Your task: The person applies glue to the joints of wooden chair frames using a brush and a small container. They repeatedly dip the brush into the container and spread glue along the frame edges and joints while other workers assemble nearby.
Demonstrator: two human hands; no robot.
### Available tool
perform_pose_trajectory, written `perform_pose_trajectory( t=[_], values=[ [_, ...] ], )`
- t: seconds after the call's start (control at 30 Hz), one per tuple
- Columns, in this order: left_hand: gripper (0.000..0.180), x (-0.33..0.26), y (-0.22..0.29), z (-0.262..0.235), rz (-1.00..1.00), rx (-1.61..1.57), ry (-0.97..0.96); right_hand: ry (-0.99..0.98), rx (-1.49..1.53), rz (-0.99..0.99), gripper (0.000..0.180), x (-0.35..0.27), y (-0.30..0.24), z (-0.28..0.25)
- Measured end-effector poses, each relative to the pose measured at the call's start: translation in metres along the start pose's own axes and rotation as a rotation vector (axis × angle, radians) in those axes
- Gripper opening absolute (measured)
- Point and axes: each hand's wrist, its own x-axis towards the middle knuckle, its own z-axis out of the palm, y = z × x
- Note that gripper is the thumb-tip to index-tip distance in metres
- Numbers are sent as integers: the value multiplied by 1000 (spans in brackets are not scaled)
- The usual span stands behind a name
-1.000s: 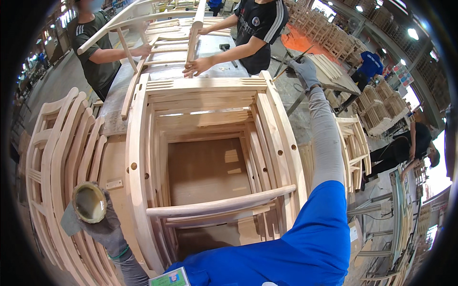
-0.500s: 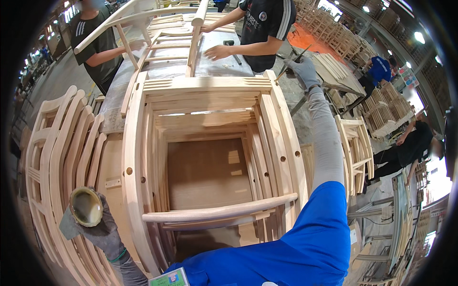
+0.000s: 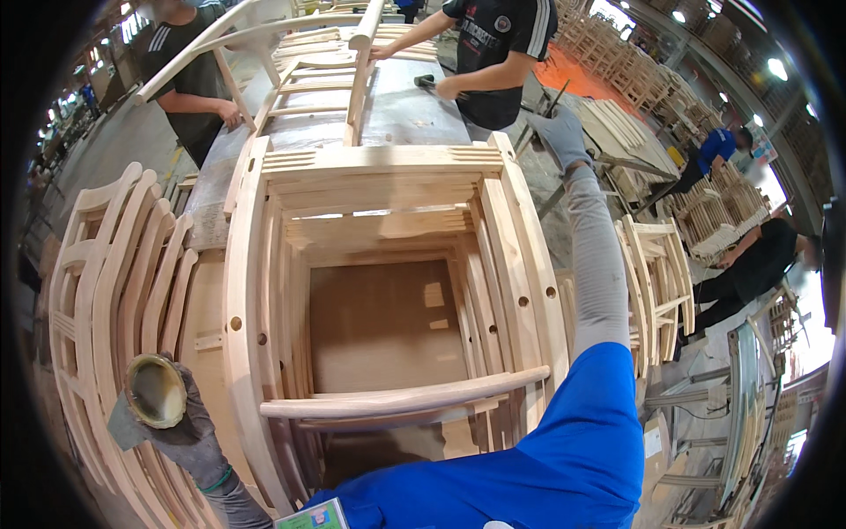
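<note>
Here a small open pot (image 3: 155, 390) is gripped upright in the gloved left hand (image 3: 181, 432) — kept level, likely against spilling — while the right hand (image 3: 560, 134), fingers loosely curled and empty, is stretched past the chair frame (image 3: 388, 291).

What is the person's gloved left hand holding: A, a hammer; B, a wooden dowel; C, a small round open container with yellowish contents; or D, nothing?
C: the grey-gloved left hand grips a small round open container with yellowish contents, beside the pale wooden chair frame.
</note>
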Motion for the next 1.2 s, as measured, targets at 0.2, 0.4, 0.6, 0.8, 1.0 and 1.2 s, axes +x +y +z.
perform_pose_trajectory(
  t=[0.2,0.4,0.6,0.8,1.0,1.2],
  values=[
    [52,-6,4,-8,-51,-58,-55,47,475,107,26,-23,-13,12],
    [52,-14,7,1,-57,-143,-82,-66,457,-181,9,-71,10,1],
    [52,-21,25,-11,-3,-121,-128,-122,377,-302,16,-95,5,-18],
    [49,-47,60,-63,16,-128,-274,-245,511,-221,21,-131,-57,-34],
    [46,-91,94,-76,81,-83,37,-311,635,-357,14,-236,-238,-41],
    [81,-124,160,-126,620,811,-3,-634,865,-422,9,-351,-372,-28]
  ],
)
